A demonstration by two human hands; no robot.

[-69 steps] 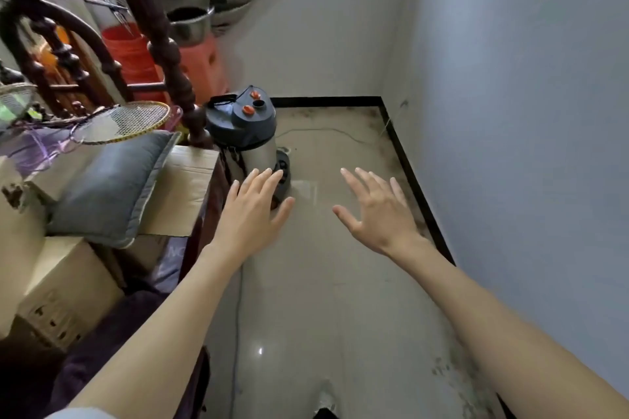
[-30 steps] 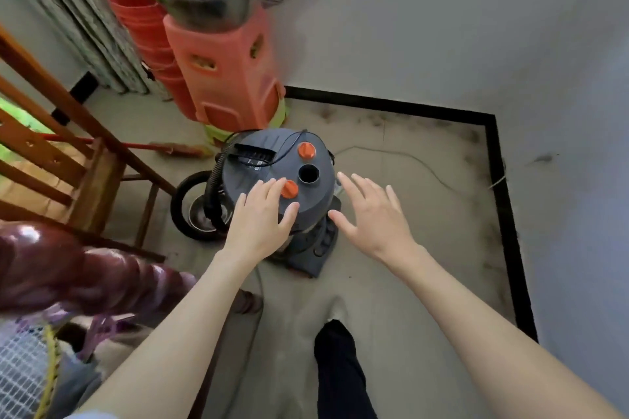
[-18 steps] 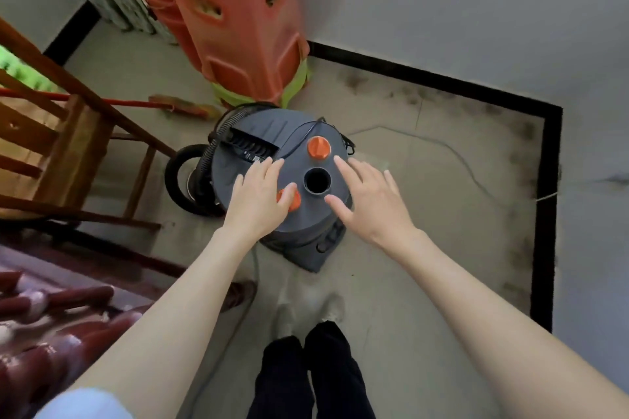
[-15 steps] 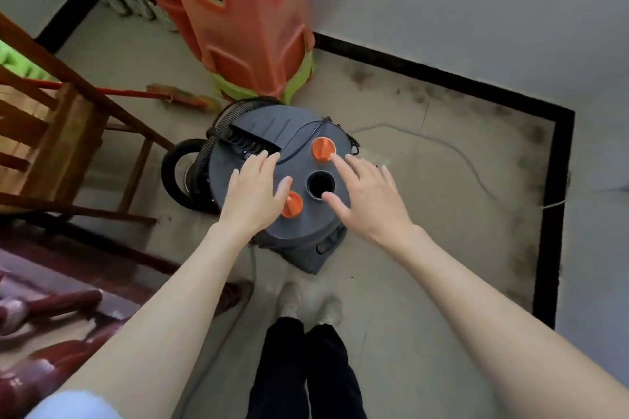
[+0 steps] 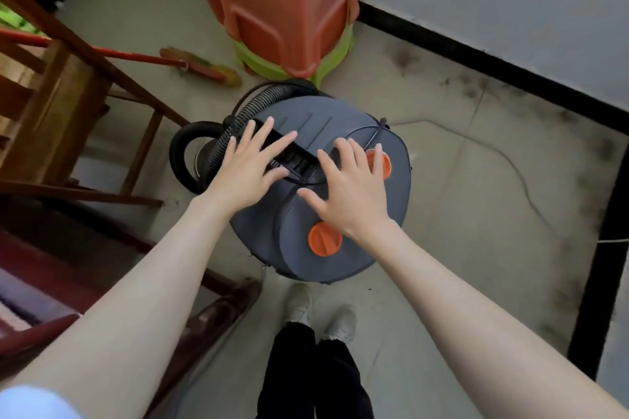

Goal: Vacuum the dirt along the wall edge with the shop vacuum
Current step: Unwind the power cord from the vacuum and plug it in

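The grey shop vacuum [image 5: 343, 248] with orange knobs stands on the floor just in front of my feet, seen from above. Its ribbed black hose [image 5: 235, 122] curls round its far left side. My left hand [image 5: 248, 163] hovers open over the left part of the lid, fingers spread above the black handle slot [image 5: 292, 156]. Over the lid's right part my right hand [image 5: 350, 187] is spread open, partly covering one orange knob [image 5: 383, 163]. Dark dirt [image 5: 571, 119] lies along the black skirting at the wall edge.
A stack of orange and green plastic stools [image 5: 292, 10] stands behind the vacuum. A broom [image 5: 200, 68] with a red handle lies on the floor at left. Wooden furniture [image 5: 51, 105] and a dark red stair rail [image 5: 102, 282] crowd the left. A thin cord [image 5: 510, 167] trails rightward.
I have walked up to the vacuum and now look straight down on it. Both hands have moved forward over the lid toward the handle slot.
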